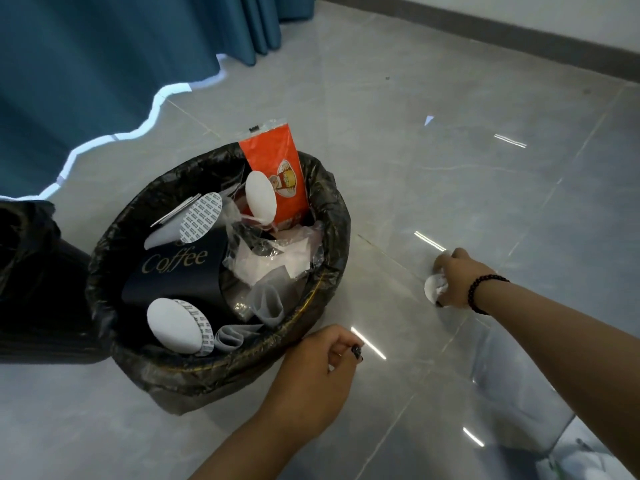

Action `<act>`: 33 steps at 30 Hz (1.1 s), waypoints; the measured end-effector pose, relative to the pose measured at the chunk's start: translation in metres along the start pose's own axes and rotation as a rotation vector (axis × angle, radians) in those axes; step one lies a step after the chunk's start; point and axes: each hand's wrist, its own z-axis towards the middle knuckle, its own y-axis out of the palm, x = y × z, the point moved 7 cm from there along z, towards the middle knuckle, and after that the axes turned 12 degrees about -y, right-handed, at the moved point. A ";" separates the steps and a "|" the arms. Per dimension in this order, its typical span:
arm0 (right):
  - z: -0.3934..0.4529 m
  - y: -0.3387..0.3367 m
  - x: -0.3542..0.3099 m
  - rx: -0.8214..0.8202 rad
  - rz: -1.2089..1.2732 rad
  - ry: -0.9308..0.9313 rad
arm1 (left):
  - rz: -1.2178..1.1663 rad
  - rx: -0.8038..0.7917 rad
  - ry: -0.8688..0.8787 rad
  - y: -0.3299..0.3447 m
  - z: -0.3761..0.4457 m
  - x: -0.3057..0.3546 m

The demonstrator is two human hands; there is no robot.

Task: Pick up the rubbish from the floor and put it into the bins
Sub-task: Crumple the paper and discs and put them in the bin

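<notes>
A round bin lined with a black bag stands on the grey floor at centre left. It holds a dark "Coffee" cup, a red snack packet, white discs and clear wrappers. My right hand, with a dark bead bracelet at the wrist, reaches to the floor right of the bin and grips a crumpled white paper. My left hand hovers just by the bin's near rim, fingers loosely curled, holding nothing that I can see.
A second bin with a black bag stands at the far left, partly cut off. Blue curtains hang behind both bins. A wall with a dark skirting board runs along the back right. The glossy tile floor shows light reflections.
</notes>
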 end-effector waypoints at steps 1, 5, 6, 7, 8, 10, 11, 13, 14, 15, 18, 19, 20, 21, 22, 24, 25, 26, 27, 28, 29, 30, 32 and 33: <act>0.000 0.000 0.000 0.005 -0.007 -0.002 | 0.009 0.000 0.004 0.000 0.000 0.001; -0.010 -0.008 -0.007 0.105 0.069 -0.023 | 0.013 -0.007 0.026 0.002 0.006 0.007; -0.015 -0.011 -0.010 0.142 0.128 -0.033 | 0.012 -0.009 0.028 0.003 0.007 0.008; -0.021 -0.016 -0.011 0.211 0.240 -0.031 | 0.007 -0.014 0.030 0.005 0.007 0.010; -0.031 -0.023 -0.011 0.297 0.391 -0.004 | 0.005 -0.023 0.033 0.009 0.005 0.011; -0.056 -0.042 -0.011 0.505 0.717 0.050 | 0.005 -0.041 0.042 0.016 0.001 0.014; -0.070 -0.053 -0.014 0.598 0.836 0.057 | -0.003 -0.051 0.045 0.018 -0.002 0.015; -0.094 -0.070 -0.025 0.668 1.007 0.035 | -0.028 -0.081 0.055 0.022 -0.011 0.018; -0.106 -0.077 -0.033 0.655 1.061 0.005 | -0.044 -0.090 0.062 0.023 -0.014 0.020; -0.117 -0.085 -0.046 0.625 1.103 -0.037 | -0.066 -0.091 0.067 0.022 -0.018 0.023; -0.145 -0.102 -0.081 0.543 1.150 -0.180 | -0.128 -0.116 0.053 0.015 -0.028 0.030; -0.155 -0.107 -0.093 0.531 1.146 -0.211 | -0.128 -0.123 0.051 0.010 -0.033 0.032; -0.162 -0.109 -0.100 0.523 1.143 -0.236 | -0.129 -0.132 0.043 0.008 -0.036 0.032; -0.171 -0.113 -0.109 0.519 1.143 -0.259 | -0.124 -0.140 0.037 0.002 -0.042 0.033; -0.178 -0.114 -0.117 0.500 1.151 -0.288 | -0.124 -0.142 0.033 -0.003 -0.046 0.032; -0.192 -0.116 -0.134 0.424 1.140 -0.352 | -0.130 -0.143 0.062 -0.015 -0.057 0.036; -0.197 -0.118 -0.144 0.374 1.115 -0.396 | -0.137 -0.134 0.093 -0.024 -0.065 0.041; -0.202 -0.118 -0.152 0.336 1.088 -0.432 | -0.140 -0.119 0.120 -0.032 -0.070 0.044; -0.205 -0.121 -0.161 0.314 1.077 -0.460 | -0.141 -0.096 0.150 -0.043 -0.077 0.047; -0.208 -0.124 -0.171 0.308 1.074 -0.482 | -0.149 -0.071 0.178 -0.054 -0.084 0.048; -0.210 -0.127 -0.178 0.327 1.084 -0.494 | -0.150 -0.058 0.200 -0.062 -0.088 0.048; -0.213 -0.131 -0.186 0.373 1.086 -0.500 | -0.153 -0.038 0.213 -0.071 -0.092 0.047; -0.217 -0.137 -0.199 0.472 1.071 -0.496 | -0.176 0.032 0.213 -0.093 -0.096 0.043; -0.217 -0.138 -0.204 0.499 1.070 -0.497 | -0.206 0.074 0.205 -0.104 -0.097 0.040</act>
